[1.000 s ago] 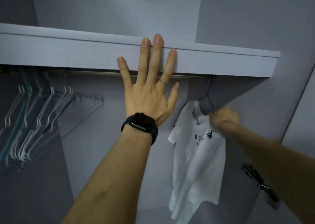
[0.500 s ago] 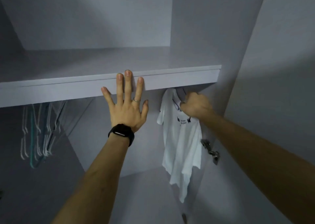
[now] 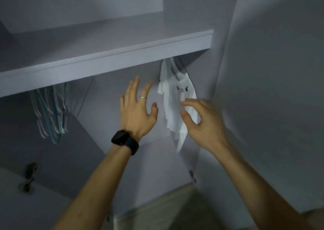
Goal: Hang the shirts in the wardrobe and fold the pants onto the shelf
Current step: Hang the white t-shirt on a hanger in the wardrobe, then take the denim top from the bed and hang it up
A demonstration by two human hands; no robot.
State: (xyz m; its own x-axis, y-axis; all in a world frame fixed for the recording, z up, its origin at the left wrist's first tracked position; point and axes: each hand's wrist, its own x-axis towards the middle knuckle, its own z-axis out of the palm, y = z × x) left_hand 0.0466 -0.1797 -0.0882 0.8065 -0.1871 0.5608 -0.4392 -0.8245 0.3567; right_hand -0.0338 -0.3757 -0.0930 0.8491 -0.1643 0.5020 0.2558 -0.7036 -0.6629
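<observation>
A white T-shirt (image 3: 172, 96) with a small dark print hangs on a hanger under the right end of the grey shelf (image 3: 108, 54) inside the wardrobe. My left hand (image 3: 137, 109), with a ring and a black watch on the wrist, is in the air below the shelf, fingers spread, touching nothing. In front of the shirt's lower part hovers my right hand (image 3: 199, 121), its fingers loosely spread and empty. The rail itself is hidden behind the shelf edge.
Several empty wire hangers (image 3: 50, 107) hang in a bunch at the left under the shelf. A wardrobe side wall (image 3: 263, 89) rises close on the right. Door hinges (image 3: 29, 175) show at the lower left.
My left hand has come off the shelf edge and dropped. My right hand has let go of the hanger and pulled back from the shirt, which now hangs on its own.
</observation>
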